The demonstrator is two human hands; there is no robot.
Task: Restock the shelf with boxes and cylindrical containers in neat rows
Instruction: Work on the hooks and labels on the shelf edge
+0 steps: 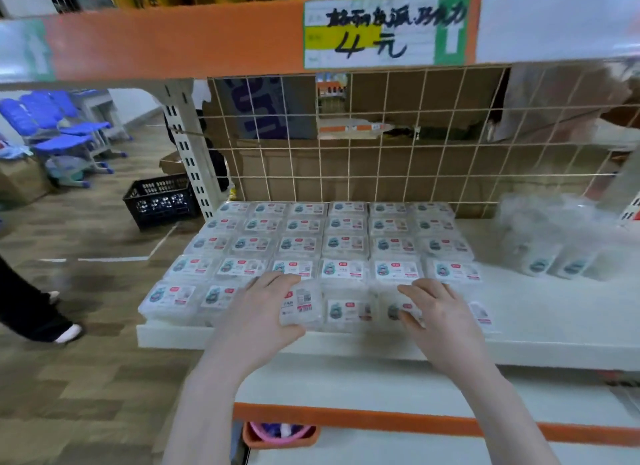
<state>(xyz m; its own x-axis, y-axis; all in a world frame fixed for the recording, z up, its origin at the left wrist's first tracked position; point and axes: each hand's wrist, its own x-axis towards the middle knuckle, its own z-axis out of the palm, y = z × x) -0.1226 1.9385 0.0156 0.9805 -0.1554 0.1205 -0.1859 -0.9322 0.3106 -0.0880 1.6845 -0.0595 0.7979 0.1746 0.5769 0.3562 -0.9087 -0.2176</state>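
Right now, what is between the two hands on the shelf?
In the head view, one clear plastic box in the front row sits between the left hand and the right hand. Each hand rests on a box beside it.

Bare shelf (540, 302) right of boxes (332, 246); wire grid (363, 146) blocks rear

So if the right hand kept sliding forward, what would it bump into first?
Probably the next row of clear boxes just past the right hand; its fingers point that way. Depth is hard to judge.
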